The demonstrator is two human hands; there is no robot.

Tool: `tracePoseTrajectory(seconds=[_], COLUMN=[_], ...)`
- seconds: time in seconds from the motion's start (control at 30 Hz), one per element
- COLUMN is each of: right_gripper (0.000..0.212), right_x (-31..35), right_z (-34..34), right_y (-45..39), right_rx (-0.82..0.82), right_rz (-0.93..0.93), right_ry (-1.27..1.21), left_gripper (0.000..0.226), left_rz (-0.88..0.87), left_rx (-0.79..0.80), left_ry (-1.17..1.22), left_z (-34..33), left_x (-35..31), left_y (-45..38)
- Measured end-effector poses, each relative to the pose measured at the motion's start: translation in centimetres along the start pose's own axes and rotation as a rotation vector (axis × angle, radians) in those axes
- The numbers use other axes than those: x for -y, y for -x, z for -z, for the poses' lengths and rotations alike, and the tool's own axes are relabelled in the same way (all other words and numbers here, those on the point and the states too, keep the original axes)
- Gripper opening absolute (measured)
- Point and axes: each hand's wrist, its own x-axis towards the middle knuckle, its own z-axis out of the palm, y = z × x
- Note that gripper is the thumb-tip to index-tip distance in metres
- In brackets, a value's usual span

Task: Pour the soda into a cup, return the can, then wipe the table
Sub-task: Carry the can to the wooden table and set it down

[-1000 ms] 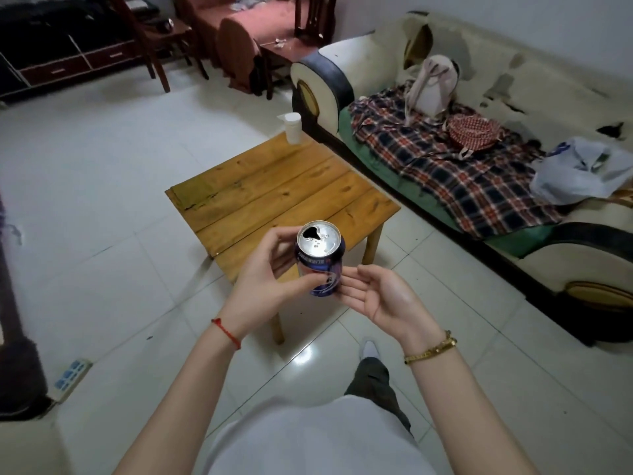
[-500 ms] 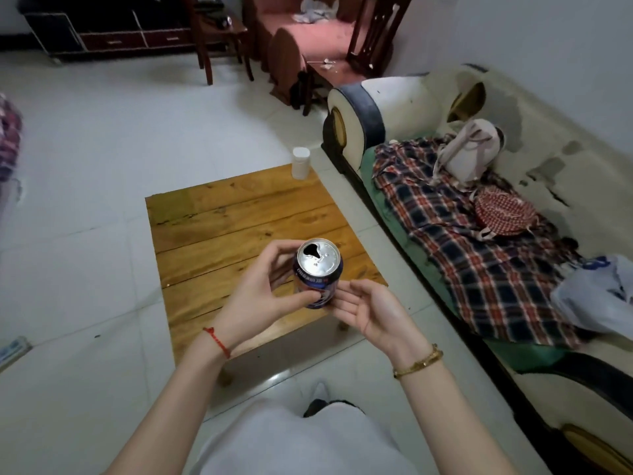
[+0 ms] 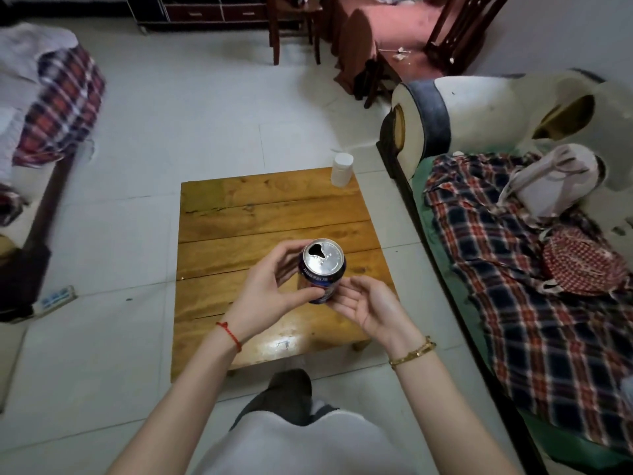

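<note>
A blue soda can (image 3: 322, 271) with an opened silver top is held upright above the low wooden table (image 3: 239, 214). My left hand (image 3: 267, 289) wraps around its left side and grips it. My right hand (image 3: 368, 305) lies palm up beside the can's lower right, fingers spread, fingertips touching or nearly touching the can. A white cup (image 3: 342, 169) stands upside down at the table's far right corner, well beyond both hands.
A sofa (image 3: 513, 108) with a plaid blanket (image 3: 513, 269), a pale bag (image 3: 548, 180) and a red checked pouch (image 3: 582, 265) runs along the right. Another plaid-covered seat (image 3: 58, 97) is at the left. Wooden chairs (image 3: 294, 25) stand at the back.
The view has swung left and closer over the table, so the table now lies straight ahead. Both hands and the can keep the same pose relative to each other.
</note>
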Motion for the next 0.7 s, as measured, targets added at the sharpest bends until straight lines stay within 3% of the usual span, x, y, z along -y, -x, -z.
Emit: tracePoseTrajectory(seconds=[0.2, 0.5, 0.7], right_gripper=[0.023, 0.030, 0.027], right_x=[2.9, 7.6, 9.3], right_z=[-1.6, -3.7, -3.2], right_y=[-4.1, -10.7, -15.2], right_rx=[0.007, -0.044, -0.058], right_rz=[0.015, 0.002, -0.010], right_ry=[0.083, 0.163, 0.212], left_gripper=[0.069, 0.079, 0.073], left_rz=[0.021, 0.044, 0.081], left_rx=[-0.107, -0.037, -0.090], left_ry=[0.061, 0.064, 0.084], left_z=[0.8, 3.0, 2.4], left_x=[1.7, 3.3, 5.7], left_y=[-4.4, -11.6, -15.6])
